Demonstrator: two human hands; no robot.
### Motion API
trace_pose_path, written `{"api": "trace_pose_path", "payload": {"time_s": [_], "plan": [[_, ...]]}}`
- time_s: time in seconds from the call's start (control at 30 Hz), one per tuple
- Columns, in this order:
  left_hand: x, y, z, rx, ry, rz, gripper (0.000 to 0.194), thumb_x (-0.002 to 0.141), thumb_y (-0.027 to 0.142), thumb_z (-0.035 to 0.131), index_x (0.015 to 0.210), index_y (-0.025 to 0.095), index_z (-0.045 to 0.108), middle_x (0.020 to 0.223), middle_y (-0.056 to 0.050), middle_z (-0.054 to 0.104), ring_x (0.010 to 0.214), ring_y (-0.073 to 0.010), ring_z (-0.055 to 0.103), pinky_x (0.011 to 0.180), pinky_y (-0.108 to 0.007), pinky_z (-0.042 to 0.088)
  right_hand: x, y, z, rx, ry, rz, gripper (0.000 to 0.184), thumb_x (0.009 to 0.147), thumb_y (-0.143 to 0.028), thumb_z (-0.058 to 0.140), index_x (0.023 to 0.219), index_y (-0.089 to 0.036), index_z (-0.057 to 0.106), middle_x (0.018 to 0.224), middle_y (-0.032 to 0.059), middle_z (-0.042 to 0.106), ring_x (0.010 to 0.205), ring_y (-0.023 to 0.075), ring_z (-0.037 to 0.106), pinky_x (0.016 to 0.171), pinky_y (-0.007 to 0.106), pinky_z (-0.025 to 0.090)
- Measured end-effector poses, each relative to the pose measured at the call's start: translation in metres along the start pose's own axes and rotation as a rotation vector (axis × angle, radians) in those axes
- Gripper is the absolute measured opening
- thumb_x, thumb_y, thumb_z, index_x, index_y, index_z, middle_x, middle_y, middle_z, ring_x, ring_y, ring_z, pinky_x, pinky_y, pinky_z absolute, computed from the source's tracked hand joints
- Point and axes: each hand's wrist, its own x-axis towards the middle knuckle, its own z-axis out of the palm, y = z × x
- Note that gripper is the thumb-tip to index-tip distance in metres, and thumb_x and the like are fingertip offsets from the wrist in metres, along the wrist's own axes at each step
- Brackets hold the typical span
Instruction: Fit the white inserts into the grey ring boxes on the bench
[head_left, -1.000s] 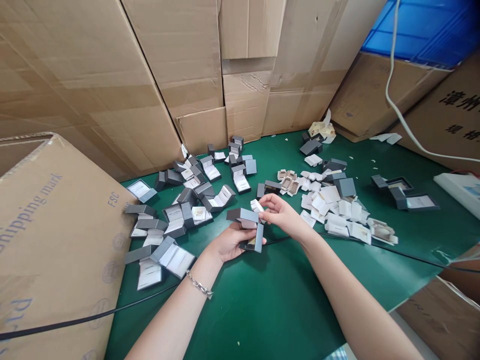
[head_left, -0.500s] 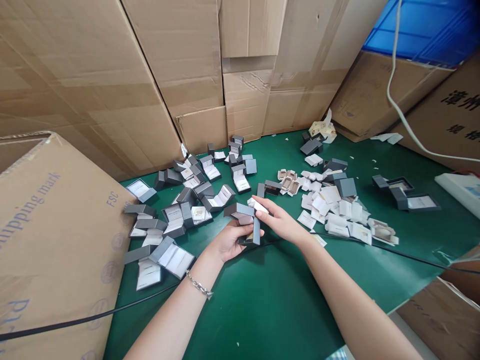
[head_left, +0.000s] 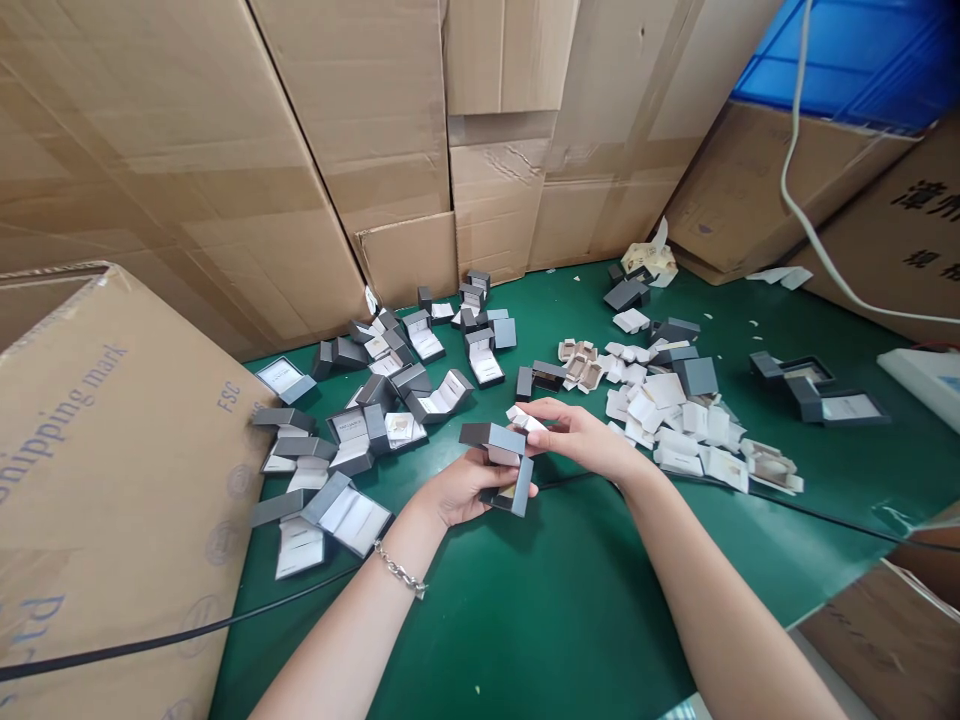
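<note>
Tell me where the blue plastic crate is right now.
In the head view, the blue plastic crate is at the upper right, on top of a cardboard box and behind the white cable.

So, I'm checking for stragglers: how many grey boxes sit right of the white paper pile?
2. Both lie open, apart from the white pile: the rear box farther back, and the front box nearer and to its right.
</note>
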Motion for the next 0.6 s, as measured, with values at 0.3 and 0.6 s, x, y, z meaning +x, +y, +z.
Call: {"api": "trace_pose_path", "payload": {"time_s": [0.3,0.6], "plan": [[0.002,0.003,0.006,-0.041,0.088,0.069,0.026,0.056,0.015,0.080,0.079,0.011,0.067,0.065,-0.004,0.065,0.059,-0.0128,0.062,0.061,-0.023,0.047,0.003,0.001,0.000,-0.177,0.088,-0.098,0.036,0.074,-0.038,0.063,0.109,-0.030,0.065,0.121,0.0019,0.058,0.110,0.0227,0.052,0.098,0.041,0.038],[0.005,-0.001,0.005,-0.049,0.085,0.106,0.028,0.056,0.015,0.080,0.080,0.011,0.067,0.069,-0.004,0.066,0.064,-0.0124,0.061,0.060,-0.022,0.044,0.010,0.014,0.000,0.069,0.096,0.033,0.053,0.063,-0.035,0.074,0.113,-0.025,0.062,0.101,0.0024,0.067,0.085,0.0167,0.061,0.088,0.039,0.045]]}}
